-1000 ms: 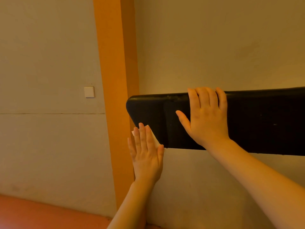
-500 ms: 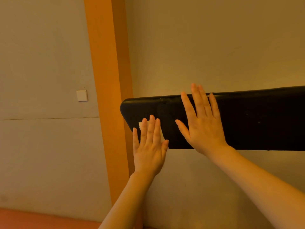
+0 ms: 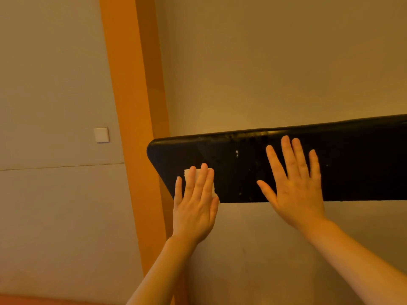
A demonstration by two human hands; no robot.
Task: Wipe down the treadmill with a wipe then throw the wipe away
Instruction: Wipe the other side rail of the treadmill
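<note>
Left hand (image 3: 195, 208), fingers straight and together, presses white folded wipe (image 3: 191, 173) flat against glossy black treadmill panel (image 3: 356, 159), rounded corner. Right hand (image 3: 295, 183) spread flat on panel.

An indoor room, plain and bare: beige painted walls (image 3: 264, 62), an orange pillar (image 3: 130, 106) at the corner, a white switch plate (image 3: 101, 135) on the left wall, reddish floor (image 3: 33, 301) below. A black treadmill (image 3: 352, 164) panel suggests a home or gym.
</note>
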